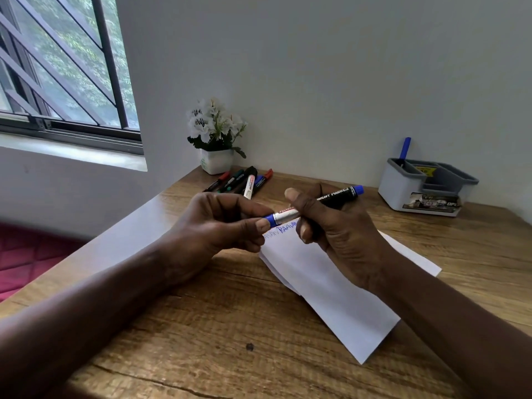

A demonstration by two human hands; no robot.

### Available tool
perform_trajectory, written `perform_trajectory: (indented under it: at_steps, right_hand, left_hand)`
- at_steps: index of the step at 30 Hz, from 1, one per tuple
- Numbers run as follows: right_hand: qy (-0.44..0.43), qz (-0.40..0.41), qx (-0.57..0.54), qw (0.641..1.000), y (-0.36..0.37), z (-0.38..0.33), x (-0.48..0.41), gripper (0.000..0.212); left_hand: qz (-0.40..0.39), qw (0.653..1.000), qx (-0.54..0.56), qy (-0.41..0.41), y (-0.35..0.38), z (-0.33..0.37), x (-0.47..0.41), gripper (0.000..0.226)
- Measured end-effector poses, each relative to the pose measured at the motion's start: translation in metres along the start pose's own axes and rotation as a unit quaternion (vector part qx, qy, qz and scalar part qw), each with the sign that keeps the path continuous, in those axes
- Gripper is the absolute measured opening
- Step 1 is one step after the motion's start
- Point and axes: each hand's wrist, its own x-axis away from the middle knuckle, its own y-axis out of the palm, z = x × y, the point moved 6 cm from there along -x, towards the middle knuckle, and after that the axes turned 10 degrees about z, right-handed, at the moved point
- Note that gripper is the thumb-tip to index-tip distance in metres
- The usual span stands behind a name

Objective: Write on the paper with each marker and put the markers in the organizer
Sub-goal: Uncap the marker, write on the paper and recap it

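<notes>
From my remote station, the head camera shows a black-barrelled permanent marker (336, 195) held level above the middle of the wooden desk (230, 326), its blue tail end pointing toward the far right corner. The right hand (342, 234) wraps the middle of the barrel, fingers curled under it and thumb lifted straight up. The tail and the printed lettering stick out past the knuckles on the far side. A white collar with red print emerges on the near side. At that end the left hand (218, 223) pinches the blue cap (270, 219) between thumb and forefinger, the other fingers folded beneath. The cap sits against the white collar; I cannot tell whether it is fully seated.

Directly under both hands lies a folded white paper (331, 286), set at a slant with one corner reaching toward the desk's near edge. Blue handwriting (288, 227) runs along the paper's far end, partly hidden behind the fingers.

Along the far edge, a loose cluster of markers (241, 181) with red, green, blue and black caps lies just in front of a white pot of artificial white flowers (216, 161) in the far left corner. Near the far right corner stands a grey-and-white desk organizer (403, 191), with a blue marker (405, 148) upright in its left rear compartment. A barred window (57, 67) fills the wall to the left, and red quilted fabric (28, 260) shows beyond the desk's left edge.
</notes>
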Motion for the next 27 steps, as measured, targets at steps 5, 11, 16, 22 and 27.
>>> perform_trajectory:
  at_steps: [5,11,16,22,27]
  right_hand:
    - [0.041,-0.015,-0.035,0.998,-0.007,-0.009,0.0,0.037]
    - [0.067,-0.007,-0.14,0.988,-0.034,-0.013,-0.012,0.055]
    - [0.072,0.07,-0.06,0.993,-0.052,-0.006,-0.021,0.045]
    - [0.035,0.171,0.069,0.982,-0.07,0.001,-0.026,0.018]
    - [0.039,0.231,-0.01,0.972,-0.09,-0.003,-0.039,0.024]
  left_hand:
    - [0.082,0.985,-0.093,0.116,-0.005,0.017,-0.009,0.026]
    - [0.166,0.876,-0.415,0.181,-0.022,0.013,-0.01,0.033]
    - [0.09,0.846,-0.523,0.043,-0.021,-0.009,-0.017,0.072]
    - [0.055,0.823,-0.565,-0.013,-0.023,-0.018,-0.02,0.081]
    - [0.013,0.81,-0.586,-0.033,-0.019,-0.023,-0.022,0.086]
